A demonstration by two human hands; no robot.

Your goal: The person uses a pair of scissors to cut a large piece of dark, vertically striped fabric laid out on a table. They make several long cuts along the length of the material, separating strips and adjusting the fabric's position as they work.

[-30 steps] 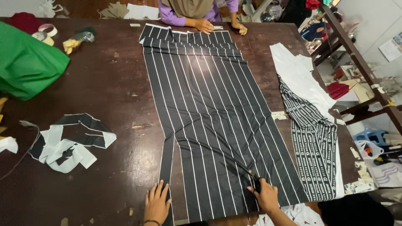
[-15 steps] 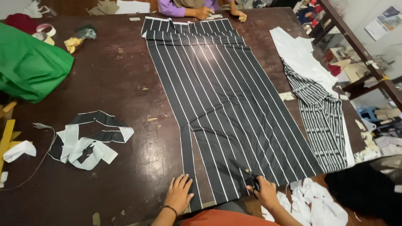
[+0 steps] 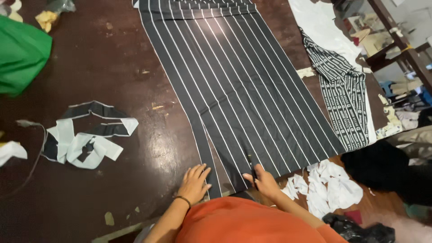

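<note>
While the striped cloth (image 3: 234, 85) lies spread lengthwise down the dark table (image 3: 112, 58), both hands rest at its near end. The left hand (image 3: 194, 182) lies flat with its fingers (image 3: 201, 171) spread, palm down, straddling the cloth's left edge and holding nothing. The right hand (image 3: 265, 181) is closed loosely at the near edge; a dark slim tool, probably scissors (image 3: 250, 163), appears to project just beyond its fingertips, though the grip itself cannot be made out clearly.

Progress, as a judgement: a slit already runs up from the near edge between the two hands, separating a narrow strip (image 3: 204, 148) on the left from the main panel. Most of the cloth beyond the fingers remains uncut. Scrap pieces (image 3: 83, 139) lie well to the left of the left hand, and white offcuts (image 3: 328, 186) lie just right of the right hand.

Compared with half a second ago, the view has dropped closer to the near edge, the far end and the second person are out of view, and both hands keep nearly the same positions.
</note>
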